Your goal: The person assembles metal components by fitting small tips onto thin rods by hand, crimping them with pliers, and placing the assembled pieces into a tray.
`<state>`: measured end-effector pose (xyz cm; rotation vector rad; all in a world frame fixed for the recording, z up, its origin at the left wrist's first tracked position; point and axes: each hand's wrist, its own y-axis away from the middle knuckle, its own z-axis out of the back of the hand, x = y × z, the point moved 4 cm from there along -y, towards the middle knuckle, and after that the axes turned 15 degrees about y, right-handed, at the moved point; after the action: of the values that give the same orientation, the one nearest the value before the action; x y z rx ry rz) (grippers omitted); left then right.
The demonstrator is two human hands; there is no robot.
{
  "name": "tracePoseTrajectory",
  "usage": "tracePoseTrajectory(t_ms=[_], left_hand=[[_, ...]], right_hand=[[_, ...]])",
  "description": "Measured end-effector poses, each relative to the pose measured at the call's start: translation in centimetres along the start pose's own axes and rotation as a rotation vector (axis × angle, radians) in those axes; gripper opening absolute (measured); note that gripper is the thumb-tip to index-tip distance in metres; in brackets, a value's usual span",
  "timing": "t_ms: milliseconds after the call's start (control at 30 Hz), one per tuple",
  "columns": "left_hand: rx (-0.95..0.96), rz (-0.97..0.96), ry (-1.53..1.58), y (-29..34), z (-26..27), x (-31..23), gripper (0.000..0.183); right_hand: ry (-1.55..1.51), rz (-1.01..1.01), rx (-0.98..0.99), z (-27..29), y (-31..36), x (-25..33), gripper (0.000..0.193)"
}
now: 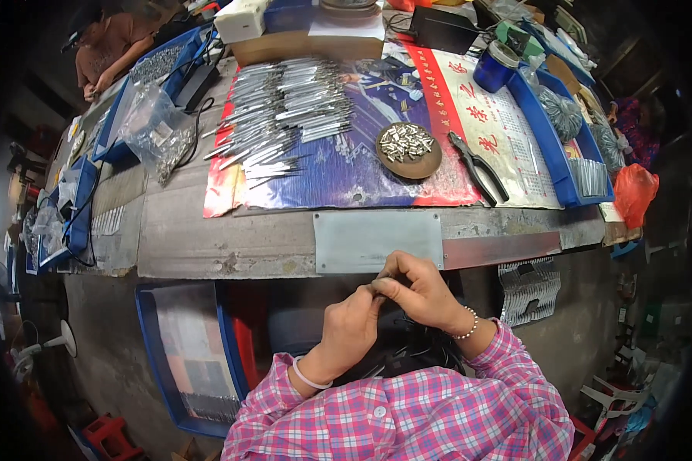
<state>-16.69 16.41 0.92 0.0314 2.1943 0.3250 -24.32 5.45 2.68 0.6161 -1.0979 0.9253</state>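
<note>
Silver rods (263,107) heaped on the far table, two closed hands at its near edge

At the near left, below the tabletop, I see a blue tray (148,338) with a row of slim dark-tipped pieces (211,409) along its near end. It looks to me like a batch laid in order, though whether they are finished or waiting I can't say. Farther off, left of centre, the rods lie in rough, overlapping bundles on a glossy poster (384,192): thin, straight, bright, many fanned unevenly. So large a heap suggests plenty of handling either done or left; nothing here settles which.

In the near middle, past the table's edge, the left hand (346,326) is closed, fingers curled in. Its fingertips meet those of the right hand (419,292), also closed, thumb pressed down. Whatever they work on sits between those fingertips; only a dark sliver shows, so I'd judge this piece to be midway, not yet set aside.

Right of the heap, a brown bowl (410,170) holds short, shiny metal cylinders (404,142), a good supply apparently unused. Just right of it, black-handled pliers (480,173) lie untouched, handles spread toward the near side.
</note>
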Motion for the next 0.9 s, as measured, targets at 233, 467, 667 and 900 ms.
tracePoseTrajectory(t_ms=[233,467,667,900], left_hand=[[0.175,0.22,0.538,0.1,-0.2,0.1,0.022],[0.203,0.221,0.601,0.1,-0.7,0.4,0.024],[-0.146,-0.437,-0.549,-0.7,-0.2,-0.9,0.023],[0.368,0.41,0.83,0.1,-0.6,0.9,0.024]], right_hand=[[-0.498,-0.029,0.275,0.8,0.1,0.4,0.01],[-0.42,-0.011,0.232,0.7,0.8,-0.1,0.015],[0.073,-0.015,-0.078,-0.1,0.7,-0.7,0.017],[-0.539,0.009,0.298,0.6,0.6,-0.3,0.012]])
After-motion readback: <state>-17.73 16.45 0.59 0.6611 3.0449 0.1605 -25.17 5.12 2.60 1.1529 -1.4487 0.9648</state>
